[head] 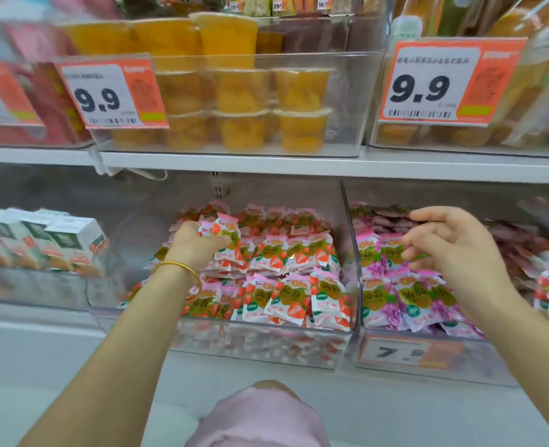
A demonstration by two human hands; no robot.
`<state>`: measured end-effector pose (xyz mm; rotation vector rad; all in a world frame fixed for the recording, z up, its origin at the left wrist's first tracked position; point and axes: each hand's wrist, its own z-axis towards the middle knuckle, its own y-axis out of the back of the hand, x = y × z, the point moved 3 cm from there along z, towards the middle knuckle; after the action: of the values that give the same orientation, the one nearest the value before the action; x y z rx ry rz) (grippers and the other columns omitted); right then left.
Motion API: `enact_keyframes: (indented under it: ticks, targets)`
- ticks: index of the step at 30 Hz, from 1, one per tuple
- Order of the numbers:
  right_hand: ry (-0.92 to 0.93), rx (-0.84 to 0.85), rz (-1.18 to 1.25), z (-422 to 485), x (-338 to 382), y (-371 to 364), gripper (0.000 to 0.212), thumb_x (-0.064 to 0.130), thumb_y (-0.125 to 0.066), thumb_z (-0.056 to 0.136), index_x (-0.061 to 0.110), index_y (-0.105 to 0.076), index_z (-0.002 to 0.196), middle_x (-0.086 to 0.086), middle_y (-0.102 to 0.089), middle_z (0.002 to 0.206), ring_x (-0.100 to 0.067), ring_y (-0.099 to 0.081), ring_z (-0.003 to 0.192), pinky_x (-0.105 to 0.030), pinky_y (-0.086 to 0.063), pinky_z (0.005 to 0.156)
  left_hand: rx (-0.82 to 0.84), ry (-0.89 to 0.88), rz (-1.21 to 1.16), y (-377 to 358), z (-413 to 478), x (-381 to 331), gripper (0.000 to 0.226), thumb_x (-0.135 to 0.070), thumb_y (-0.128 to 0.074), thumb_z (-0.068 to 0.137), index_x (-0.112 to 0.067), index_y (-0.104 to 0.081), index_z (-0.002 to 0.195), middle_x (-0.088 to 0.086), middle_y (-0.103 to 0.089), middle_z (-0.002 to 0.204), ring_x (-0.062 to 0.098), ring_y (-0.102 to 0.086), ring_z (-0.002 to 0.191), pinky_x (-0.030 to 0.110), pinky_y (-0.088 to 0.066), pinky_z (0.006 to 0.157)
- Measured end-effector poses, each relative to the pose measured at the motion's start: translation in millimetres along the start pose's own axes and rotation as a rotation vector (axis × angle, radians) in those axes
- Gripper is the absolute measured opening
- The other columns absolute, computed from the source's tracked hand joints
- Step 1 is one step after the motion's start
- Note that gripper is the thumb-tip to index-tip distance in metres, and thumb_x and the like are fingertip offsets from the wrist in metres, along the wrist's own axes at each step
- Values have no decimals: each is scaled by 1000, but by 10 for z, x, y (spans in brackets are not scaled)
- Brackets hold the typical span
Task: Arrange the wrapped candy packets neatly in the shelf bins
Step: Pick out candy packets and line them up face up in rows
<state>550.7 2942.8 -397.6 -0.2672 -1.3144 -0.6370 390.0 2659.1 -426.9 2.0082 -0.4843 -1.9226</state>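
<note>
On the lower shelf three bins stand side by side. The middle bin (pixel 260 350) holds candy packets (pixel 295 295) in rows from front to back. My left hand (pixel 195 240) is inside it at the back left, gripping one packet (pixel 223 229) above the rows. The right bin (pixel 499 366), touching it, holds more packets (pixel 405 298), with my right hand (pixel 450 243) over them and a price tag (pixel 405 351) on its front wall. The left bin (pixel 34 291) holds cartons (pixel 70 240). Above, on the upper shelf (pixel 266 164), a bin (pixel 341 130) holds stacked fruit cups (pixel 241 91).
</note>
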Motion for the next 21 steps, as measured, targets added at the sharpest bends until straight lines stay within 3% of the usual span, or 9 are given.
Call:
enact_keyframes:
  ticks: [6, 11, 15, 17, 19, 21]
  targets:
    - [-6, -24, -35, 42, -22, 40, 28, -7, -50, 88, 17, -56, 102, -7, -67, 75, -14, -62, 58, -21, -53, 50, 72, -98, 289, -266, 170, -122, 66, -23, -67, 84, -1, -34, 136, 16, -41, 139, 30, -42, 126, 33, -38, 95]
    - [18, -5, -72, 54, -39, 57, 31, -7, -49, 88, 18, -55, 105, -7, -68, 76, -18, -63, 61, -33, -51, 58, -31, -167, 717, -258, 207, -44, 60, -42, -61, 85, -4, -42, 127, 17, -39, 136, 35, -34, 125, 43, -33, 102]
    - [22, -6, -93, 51, -65, 68, 30, -7, -48, 88, 16, -54, 106, -7, -67, 77, -16, -63, 59, -32, -52, 58, 115, -399, 799, -340, 171, 79, 31, -33, -45, 95, -10, -59, 110, 10, -55, 113, 34, -46, 114, 38, -37, 94]
    - [11, -15, -94, 51, -81, 102, 30, -8, -47, 88, 15, -54, 106, -7, -67, 77, -14, -63, 57, -29, -52, 54, 169, -399, 912, -372, 183, 137, 34, -31, -38, 97, -12, -57, 117, 10, -54, 120, 32, -44, 116, 40, -34, 99]
    - [5, -19, -100, 68, -85, 193, 30, -9, -47, 88, 16, -54, 103, -6, -67, 77, -13, -63, 56, -24, -52, 50, 108, -417, 954, -378, 182, 24, 36, -29, -34, 96, -16, -56, 121, 11, -54, 124, 33, -42, 118, 44, -32, 102]
    - [4, -7, -170, 99, -78, 364, 28, -6, -49, 89, 19, -54, 99, -6, -67, 78, -11, -63, 56, -22, -51, 48, -22, -540, 805, -437, 32, -275, 34, -21, -37, 95, -14, -58, 120, 13, -56, 121, 35, -45, 115, 44, -32, 100]
